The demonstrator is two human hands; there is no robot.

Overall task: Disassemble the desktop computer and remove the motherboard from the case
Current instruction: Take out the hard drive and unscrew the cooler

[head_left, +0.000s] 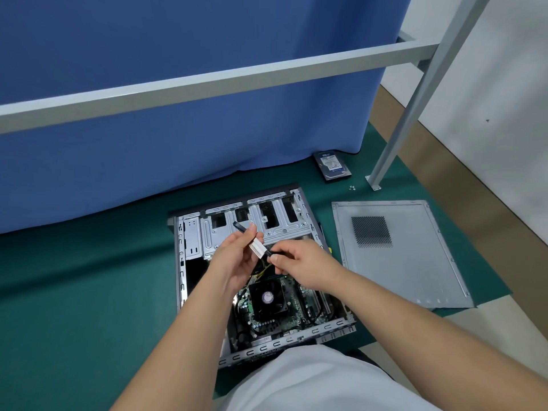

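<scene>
Working over an open case [189, 256] laid flat on the green mat [89, 292], open side up so everything inside is reachable from above. Side panel [415, 262] is off and parked to the right of the case, near but not touching, out of the work zone. Hard drive [332, 166] sits at the far edge of the mat by the blue curtain [178, 129], with a few loose screws [352, 188] just beside it; looks like removed parts are being staged there, my read.

Motherboard [284, 315] is in the near half of the case, seated flat, CPU fan [268, 298] on it. Not yet out.

Both hands are raised above the board, over the drive cage [225, 229]. Left hand [234, 259] pinches a cable [237, 226] at the white labelled connector [257, 247]; right hand [302, 262] pinches the dark mating end right next to it. Fingers of both are curled onto the cable, nearly touching. Probably pulling the two halves apart. Yellow wires [261, 269] drop from the grip toward the board.

Board lies directly below and nearer than the grip, well clear of both hands. Neither hand touches it.
</scene>
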